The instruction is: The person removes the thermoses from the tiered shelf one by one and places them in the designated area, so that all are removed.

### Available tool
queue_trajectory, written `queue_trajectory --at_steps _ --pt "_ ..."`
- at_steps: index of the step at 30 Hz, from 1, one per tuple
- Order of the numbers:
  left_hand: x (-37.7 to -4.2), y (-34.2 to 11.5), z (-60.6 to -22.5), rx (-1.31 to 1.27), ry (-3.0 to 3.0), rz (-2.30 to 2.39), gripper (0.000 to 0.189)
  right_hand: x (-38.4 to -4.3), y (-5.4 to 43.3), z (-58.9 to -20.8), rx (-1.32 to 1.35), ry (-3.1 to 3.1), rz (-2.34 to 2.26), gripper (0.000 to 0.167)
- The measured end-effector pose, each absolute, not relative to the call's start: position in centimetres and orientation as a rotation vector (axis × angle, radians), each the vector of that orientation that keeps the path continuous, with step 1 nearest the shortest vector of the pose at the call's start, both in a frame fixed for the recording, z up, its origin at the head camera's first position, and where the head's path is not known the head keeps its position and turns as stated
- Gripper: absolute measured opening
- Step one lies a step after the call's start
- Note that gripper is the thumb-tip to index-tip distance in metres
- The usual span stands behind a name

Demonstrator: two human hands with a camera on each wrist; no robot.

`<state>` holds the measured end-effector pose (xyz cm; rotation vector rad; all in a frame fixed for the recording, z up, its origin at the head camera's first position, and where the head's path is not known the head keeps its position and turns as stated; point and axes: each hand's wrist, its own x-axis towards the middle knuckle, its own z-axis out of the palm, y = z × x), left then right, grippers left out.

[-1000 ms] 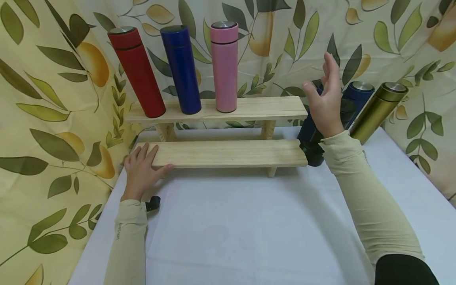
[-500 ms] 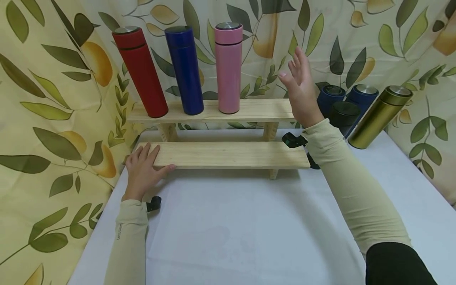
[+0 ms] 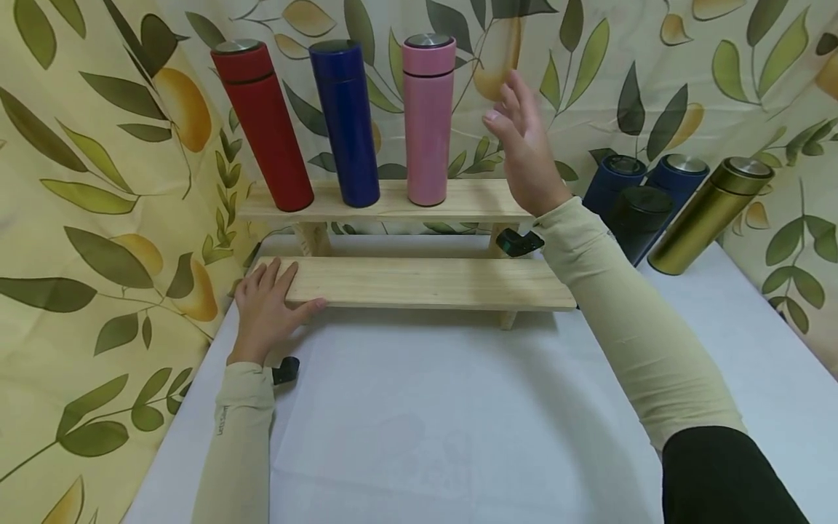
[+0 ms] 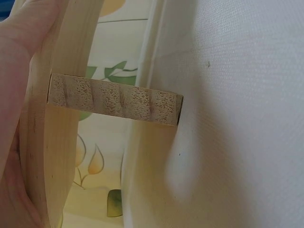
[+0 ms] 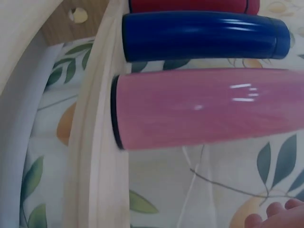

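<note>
On the left end of the lower plank of a two-step wooden rack [image 3: 425, 282] rests my left hand [image 3: 267, 309], thumb along the front edge and fingers spread over the top. The left wrist view shows that hand against the plank [image 4: 59, 156], beside a support leg [image 4: 116, 99]. My right hand [image 3: 527, 149] is raised above the right part of the upper plank, holding nothing, fingers extended. Nearest to it stands a pink thermos flask [image 3: 428, 124]. Left of that are a blue flask [image 3: 345, 127] and a red flask [image 3: 267, 131], all on the upper plank.
At the table's back right stand more flasks: a gold one [image 3: 710, 217], a blue one [image 3: 681, 178], another blue one [image 3: 615, 182] and a black one [image 3: 638, 215]. A leaf-patterned curtain [image 3: 602, 58] hangs behind the white tabletop [image 3: 425, 422].
My right hand has moved left, from near the flasks at the right to beside the pink flask. My left hand stays on the lower plank. The flasks stand as before.
</note>
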<state>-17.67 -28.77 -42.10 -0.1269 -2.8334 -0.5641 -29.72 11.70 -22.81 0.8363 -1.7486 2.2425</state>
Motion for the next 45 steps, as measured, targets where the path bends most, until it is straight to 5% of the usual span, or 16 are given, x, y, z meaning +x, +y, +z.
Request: queue_trajectory --at_steps 45 --pt "-17.8 -28.9 -42.0 -0.109 -2.844 -0.58 0.104 -33.5 3.1 -20.4 0.438 -1.965 2.283 0.065"
